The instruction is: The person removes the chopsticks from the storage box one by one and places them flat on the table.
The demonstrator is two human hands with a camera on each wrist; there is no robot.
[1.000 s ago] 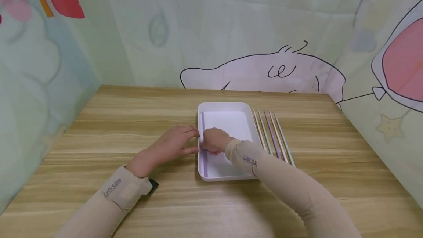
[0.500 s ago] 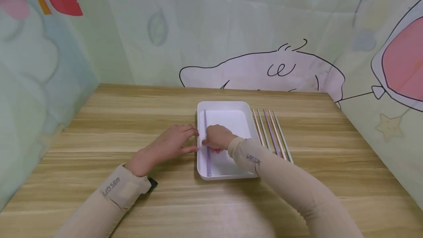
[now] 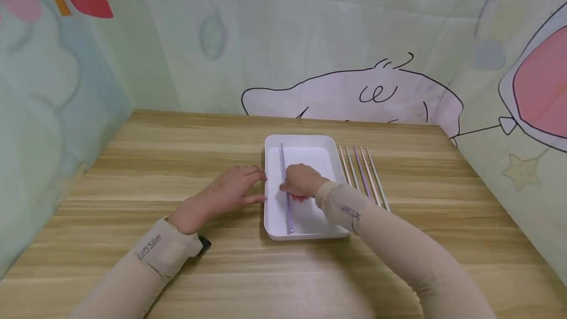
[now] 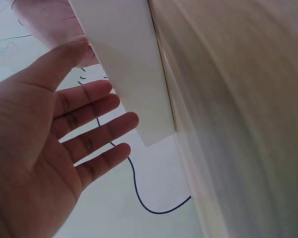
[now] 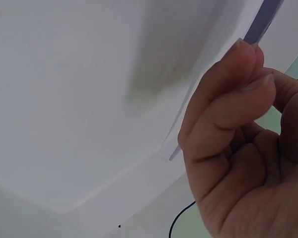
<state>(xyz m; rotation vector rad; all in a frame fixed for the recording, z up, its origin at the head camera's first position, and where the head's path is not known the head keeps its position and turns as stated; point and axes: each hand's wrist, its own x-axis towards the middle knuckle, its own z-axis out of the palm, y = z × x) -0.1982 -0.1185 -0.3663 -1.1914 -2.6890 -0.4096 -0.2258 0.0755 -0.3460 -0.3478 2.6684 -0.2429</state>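
A white rectangular tray [image 3: 319, 141] stands on the wooden table. Inside it, a long thin purple stick [image 3: 289, 215] that looks like a drinking straw runs from near to far, pinched around its middle by my right hand [image 3: 305, 180]. In the right wrist view, curled fingers [image 5: 223, 109] hold the purple stick [image 5: 262, 21] over the white tray floor. My left hand [image 3: 236, 186] is at the tray's left wall, fingertips right at the rim. The left wrist view has its fingers [image 4: 97, 134] spread and nearly straight against the outer tray wall [image 4: 124, 64].
Right of the tray, several thin sticks [image 3: 364, 174] in pink, green and purple lie side by side on the table [image 3: 177, 146]. Printed cloth walls [image 3: 186, 53] close off the back and both sides. My right forearm [image 3: 390, 230] passes over the tray's right edge.
My right hand has moved the purple stick rightward, from along the tray's left wall toward its middle, and the stick now leans slightly. The left hand stays at the rim.
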